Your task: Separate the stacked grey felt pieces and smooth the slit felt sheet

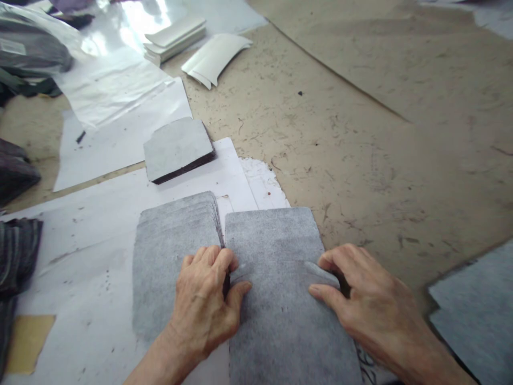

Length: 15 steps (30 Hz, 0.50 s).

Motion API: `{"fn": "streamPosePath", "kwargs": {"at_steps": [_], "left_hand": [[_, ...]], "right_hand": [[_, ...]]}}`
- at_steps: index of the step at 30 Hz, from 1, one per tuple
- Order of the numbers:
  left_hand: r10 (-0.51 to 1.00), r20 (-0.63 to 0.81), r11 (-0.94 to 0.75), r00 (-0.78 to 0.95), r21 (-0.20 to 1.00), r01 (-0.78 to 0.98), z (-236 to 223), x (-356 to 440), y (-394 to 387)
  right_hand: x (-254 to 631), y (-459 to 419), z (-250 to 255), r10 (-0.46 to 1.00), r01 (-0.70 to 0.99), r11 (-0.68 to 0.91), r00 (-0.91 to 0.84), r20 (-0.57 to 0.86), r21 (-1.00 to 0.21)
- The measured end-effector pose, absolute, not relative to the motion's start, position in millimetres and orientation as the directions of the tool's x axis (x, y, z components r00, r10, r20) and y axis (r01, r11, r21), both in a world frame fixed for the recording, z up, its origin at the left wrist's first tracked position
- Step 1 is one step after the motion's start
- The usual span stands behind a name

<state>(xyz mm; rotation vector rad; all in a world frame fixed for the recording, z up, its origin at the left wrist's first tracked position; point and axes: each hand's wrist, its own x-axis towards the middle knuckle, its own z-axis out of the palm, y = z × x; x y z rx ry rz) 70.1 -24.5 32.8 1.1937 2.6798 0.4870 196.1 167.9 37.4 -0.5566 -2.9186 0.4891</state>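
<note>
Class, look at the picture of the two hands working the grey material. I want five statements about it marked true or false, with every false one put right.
1. The right hand pinches the long grey piece near its right edge. True.
2. The left hand lies flat, touching nothing grey. False: its thumb and fingers pinch the long grey piece near its left edge.
3. A stack of grey pieces lies to the left of the long grey piece. True.
4. The pale-topped stack lies to the right of the right hand. False: it lies beyond the left hand, on white paper.
5. A yellowish piece lies at the lower left of the picture. True.
</note>
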Motion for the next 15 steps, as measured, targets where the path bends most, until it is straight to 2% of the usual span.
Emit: {"fn": "streamPosePath", "kwargs": {"at_steps": [3, 6, 9, 12, 15], "left_hand": [[0.714, -0.051, 0.673, -0.698, 0.326, 0.664, 34.4, 72.4, -25.9], [0.685, -0.056, 0.692, -0.726, 0.36, 0.625, 34.2, 75.8, -30.5], [0.679, -0.034, 0.684, -0.733, 0.391, 0.615, 32.7, 77.3, -34.4], [0.683, -0.016, 0.674, -0.73, 0.398, 0.622, 31.2, 76.6, -35.2], [0.693, -0.024, 0.664, -0.72, 0.409, 0.626, 30.8, 75.6, -34.5]], "right_hand": [[196.7, 162.2, 39.2, 0.436, 0.38, 0.85, -0.896, 0.082, -0.365], [201.4, 156.5, 36.8, 0.562, 0.495, 0.775, -0.824, 0.071, -0.393], [205.8, 154.3, 32.8, 0.649, 0.566, 0.676, -0.76, 0.019, -0.472], [206.5, 154.2, 31.7, 0.695, 0.589, 0.589, -0.718, -0.025, -0.554], [205.2, 153.9, 33.4, 0.708, 0.602, 0.547, -0.703, -0.062, -0.582]]}}
